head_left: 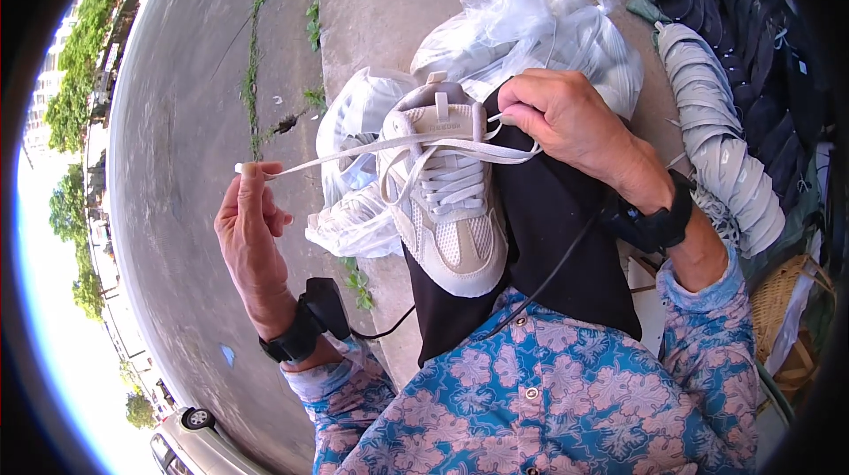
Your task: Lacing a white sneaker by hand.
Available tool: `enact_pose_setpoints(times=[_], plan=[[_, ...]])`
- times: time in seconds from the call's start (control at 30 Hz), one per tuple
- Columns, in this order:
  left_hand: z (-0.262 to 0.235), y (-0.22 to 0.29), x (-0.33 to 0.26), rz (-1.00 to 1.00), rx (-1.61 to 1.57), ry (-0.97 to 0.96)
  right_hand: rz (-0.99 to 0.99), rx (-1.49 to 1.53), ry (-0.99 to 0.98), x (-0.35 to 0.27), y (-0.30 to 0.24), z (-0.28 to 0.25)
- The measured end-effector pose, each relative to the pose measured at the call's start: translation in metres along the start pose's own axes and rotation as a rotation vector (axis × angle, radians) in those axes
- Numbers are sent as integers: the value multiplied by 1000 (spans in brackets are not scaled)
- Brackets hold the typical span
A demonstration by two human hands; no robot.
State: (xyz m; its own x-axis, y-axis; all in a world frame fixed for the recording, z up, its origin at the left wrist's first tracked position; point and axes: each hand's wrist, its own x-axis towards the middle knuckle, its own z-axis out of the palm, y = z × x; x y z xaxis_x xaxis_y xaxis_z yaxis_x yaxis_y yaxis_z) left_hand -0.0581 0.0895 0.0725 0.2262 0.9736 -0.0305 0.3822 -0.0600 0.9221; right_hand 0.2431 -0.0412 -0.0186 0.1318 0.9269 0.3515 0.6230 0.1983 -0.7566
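Observation:
A beige and cream sneaker rests on my lap, its toe toward me and its tongue pointing away. Flat white shoelaces are threaded through its lower eyelets, with loose lengths looping across the upper part. Out to the left, my left hand pinches the end of one lace, which runs taut back to the shoe. Beside the shoe's opening, my right hand pinches a lace between thumb and fingers. Both hands are raised off the sneaker itself.
Clear plastic bags stuffed with pale items stand just beyond my knees. A long stack of light grey shoe uppers lies at the right, beside dark ones. A wicker basket stands at the right. Cables run from both wrist straps.

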Motion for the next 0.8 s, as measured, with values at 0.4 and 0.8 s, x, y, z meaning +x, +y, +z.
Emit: enact_pose_setpoints(times=[0.4,0.8], plan=[[31,9,14,-170,-956,66,-132,-333,-30,2,-5,15],[79,4,4,86,64,-394,-139,-347,-87,6,-13,16]])
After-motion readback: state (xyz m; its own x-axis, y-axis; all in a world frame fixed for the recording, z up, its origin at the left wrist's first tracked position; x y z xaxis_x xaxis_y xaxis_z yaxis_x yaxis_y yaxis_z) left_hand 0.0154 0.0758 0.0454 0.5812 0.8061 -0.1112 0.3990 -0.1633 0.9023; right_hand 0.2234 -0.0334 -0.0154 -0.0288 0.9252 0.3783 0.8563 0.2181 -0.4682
